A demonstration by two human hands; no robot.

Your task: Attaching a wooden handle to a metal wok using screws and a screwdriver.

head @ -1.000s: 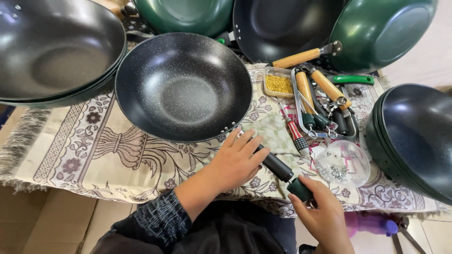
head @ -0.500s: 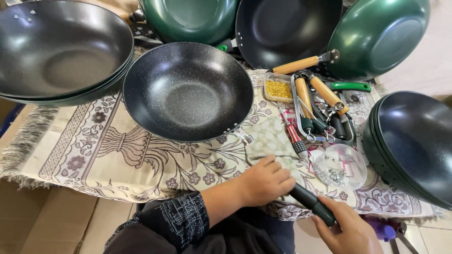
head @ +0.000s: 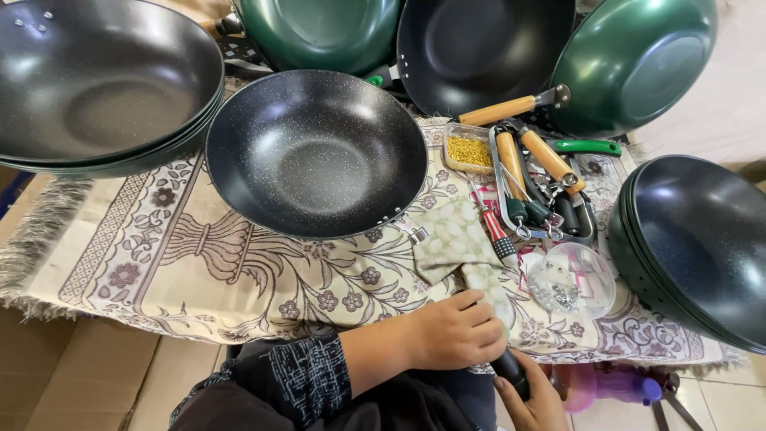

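Note:
A speckled black wok (head: 315, 152) sits on the patterned table cloth (head: 159, 255), with a metal bracket (head: 411, 231) at its near rim and no handle on it. A black handle (head: 511, 371) lies apart from the wok at the table's near edge. My left hand (head: 459, 331) is closed in a fist around the handle's upper part. My right hand (head: 535, 399), partly cut off by the frame's bottom, grips its lower end. A pale green rag (head: 459, 239) lies between the wok and my left hand.
Stacked dark woks stand at the left (head: 104, 96) and right (head: 702, 239). Green woks (head: 319, 32) and a black one (head: 479, 48) line the back. Wooden handles (head: 519, 108), a screwdriver (head: 495, 231), a box of yellow bits (head: 467, 150) and a clear bowl of screws (head: 570, 279) crowd the right.
My left hand, lying flat with fingers spread near the wok's rim, has drawn back and closed on the handle. The handle and my right hand have moved down toward my body.

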